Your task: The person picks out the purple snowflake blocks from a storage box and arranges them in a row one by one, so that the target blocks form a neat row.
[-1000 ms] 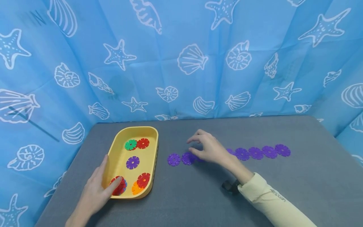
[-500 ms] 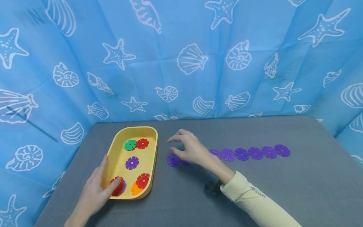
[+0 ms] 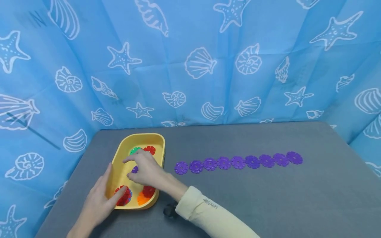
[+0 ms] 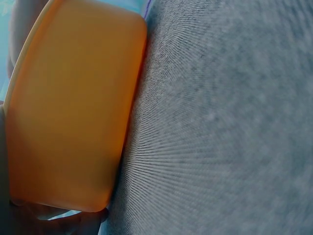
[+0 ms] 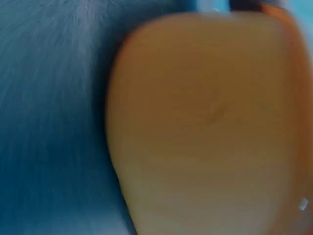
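A yellow plastic tray stands at the left of the table, with several flower-shaped plastic discs in it. My left hand grips its near left side, thumb over the rim above a red disc, fingers along the outer wall. Over the tray is my right hand, thumb and index finger bent and spread apart around a purple disc, which the hand partly covers. Nothing shows between those fingertips. Both wrist views are filled mostly by the tray's outer wall, blurred in the right one.
A row of several purple discs runs across the table right of the tray. Inside the tray lie a green disc, red discs and an orange disc. A blue shell-print curtain closes off the back.
My right hand has moved left from above the purple row to over the tray, uncovering the row's left discs. The left hand has kept its grip on the tray.
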Demonstrator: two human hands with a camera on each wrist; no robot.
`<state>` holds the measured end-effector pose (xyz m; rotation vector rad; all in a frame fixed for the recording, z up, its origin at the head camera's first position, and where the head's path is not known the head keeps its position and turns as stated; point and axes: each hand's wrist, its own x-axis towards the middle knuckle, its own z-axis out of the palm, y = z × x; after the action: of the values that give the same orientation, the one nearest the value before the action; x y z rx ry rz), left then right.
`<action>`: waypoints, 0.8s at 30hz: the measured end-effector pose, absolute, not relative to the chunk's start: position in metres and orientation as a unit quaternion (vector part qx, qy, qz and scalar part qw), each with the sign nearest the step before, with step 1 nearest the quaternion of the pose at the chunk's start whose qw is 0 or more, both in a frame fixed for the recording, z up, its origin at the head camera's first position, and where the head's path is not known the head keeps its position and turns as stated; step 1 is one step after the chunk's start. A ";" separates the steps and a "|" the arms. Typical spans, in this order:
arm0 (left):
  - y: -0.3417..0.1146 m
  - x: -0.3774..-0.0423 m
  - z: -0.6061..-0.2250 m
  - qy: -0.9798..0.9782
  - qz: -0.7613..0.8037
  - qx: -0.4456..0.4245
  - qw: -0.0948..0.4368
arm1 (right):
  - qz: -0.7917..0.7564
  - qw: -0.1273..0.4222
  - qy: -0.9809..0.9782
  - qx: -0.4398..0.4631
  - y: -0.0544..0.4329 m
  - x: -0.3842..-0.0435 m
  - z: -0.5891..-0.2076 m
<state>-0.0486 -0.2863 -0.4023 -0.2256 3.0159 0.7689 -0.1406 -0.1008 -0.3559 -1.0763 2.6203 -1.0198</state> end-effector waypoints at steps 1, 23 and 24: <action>-0.286 -0.048 -0.403 0.967 0.247 -0.068 0.005 | -0.326 0.063 0.875 -0.352 -0.108 -0.139 -0.360; -0.286 -0.048 -0.402 0.966 0.248 -0.071 -0.006 | -0.195 0.086 0.946 -0.243 -0.135 -0.129 -0.386; -0.286 -0.048 -0.402 0.966 0.248 -0.070 -0.008 | -0.200 0.095 0.945 -0.241 -0.136 -0.129 -0.386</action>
<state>-0.0476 -0.2858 -0.4017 -0.2221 3.0500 0.7834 -0.1287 -0.1356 -0.3856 -0.7131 2.8016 -0.5939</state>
